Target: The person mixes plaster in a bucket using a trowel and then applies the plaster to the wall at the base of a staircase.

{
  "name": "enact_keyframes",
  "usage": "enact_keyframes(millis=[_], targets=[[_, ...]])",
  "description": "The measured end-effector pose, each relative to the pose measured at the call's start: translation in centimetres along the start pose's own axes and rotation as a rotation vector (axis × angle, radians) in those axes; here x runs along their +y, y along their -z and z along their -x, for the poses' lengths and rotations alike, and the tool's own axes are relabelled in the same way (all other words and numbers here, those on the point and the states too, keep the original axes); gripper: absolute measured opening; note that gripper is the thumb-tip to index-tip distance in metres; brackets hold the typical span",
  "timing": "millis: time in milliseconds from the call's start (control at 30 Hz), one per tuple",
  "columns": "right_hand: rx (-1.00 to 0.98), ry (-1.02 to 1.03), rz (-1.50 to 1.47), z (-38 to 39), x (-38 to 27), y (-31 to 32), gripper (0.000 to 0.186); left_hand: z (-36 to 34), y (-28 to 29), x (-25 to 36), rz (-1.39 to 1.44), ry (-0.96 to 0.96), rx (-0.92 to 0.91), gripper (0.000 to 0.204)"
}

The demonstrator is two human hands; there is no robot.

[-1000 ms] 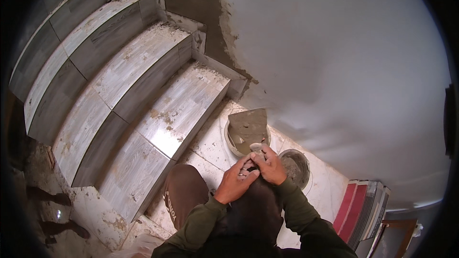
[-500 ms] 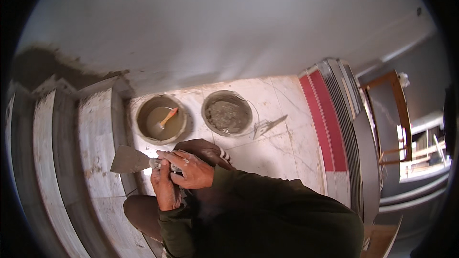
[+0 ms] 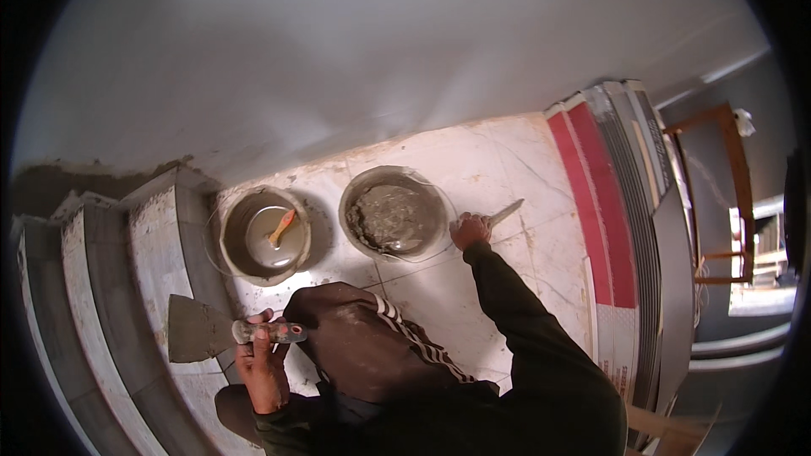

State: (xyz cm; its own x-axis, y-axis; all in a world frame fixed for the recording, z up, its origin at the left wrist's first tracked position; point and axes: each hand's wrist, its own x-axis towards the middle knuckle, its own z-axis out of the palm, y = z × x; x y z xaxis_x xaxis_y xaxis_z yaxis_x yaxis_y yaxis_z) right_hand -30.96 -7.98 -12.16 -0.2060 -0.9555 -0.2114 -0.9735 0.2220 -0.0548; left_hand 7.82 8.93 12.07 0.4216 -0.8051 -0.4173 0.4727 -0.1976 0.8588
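Here, stairs (image 3: 159, 262) flank a floor (image 3: 494, 160) bearing a mortar bucket (image 3: 432, 218). The left hand (image 3: 265, 376) has its grip clamped on a scraper (image 3: 194, 331), which might chip the stairs if it slipped; near the mortar bucket, the right hand (image 3: 468, 232) grasps a trowel (image 3: 507, 213) (handle hidden), whose careless swing could spill things.

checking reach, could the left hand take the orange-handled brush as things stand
Probably not: the left hand is closed around the scraper, so its grip is taken, though the brush sits uncovered in the nearby bucket.
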Motion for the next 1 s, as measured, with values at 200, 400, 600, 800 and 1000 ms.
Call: enact_keyframes(millis=[200, 400, 600, 800, 1000], targets=[[-0.488, -0.024, 0.334, -4.3, -0.5, -6.6, 0.048, 0.6, -1.2, -0.1, -0.047, 0.016, 0.082, 0.028], [-0.379, 0.053, 0.381, -5.2, 5.4, -8.4, 0.051, 0.5, -1.2, 0.2, 0.076, 0.06, 0.071, 0.021], [0.197, 0.403, -0.27, 3.1, 4.4, 9.7, 0.036, 0.5, 0.8, 0.2, 0.143, 0.093, -0.009, 0.023], [-0.033, 0.702, -0.559, 6.3, -2.2, 11.5, 0.007, -1.2, 2.0, -1.6, 0.143, 0.118, -0.059, 0.02], [-0.198, 0.918, -0.532, 3.9, -4.2, 6.8, 0.011, -0.8, 3.3, -0.2, 0.155, 0.12, -0.054, 0.02]])
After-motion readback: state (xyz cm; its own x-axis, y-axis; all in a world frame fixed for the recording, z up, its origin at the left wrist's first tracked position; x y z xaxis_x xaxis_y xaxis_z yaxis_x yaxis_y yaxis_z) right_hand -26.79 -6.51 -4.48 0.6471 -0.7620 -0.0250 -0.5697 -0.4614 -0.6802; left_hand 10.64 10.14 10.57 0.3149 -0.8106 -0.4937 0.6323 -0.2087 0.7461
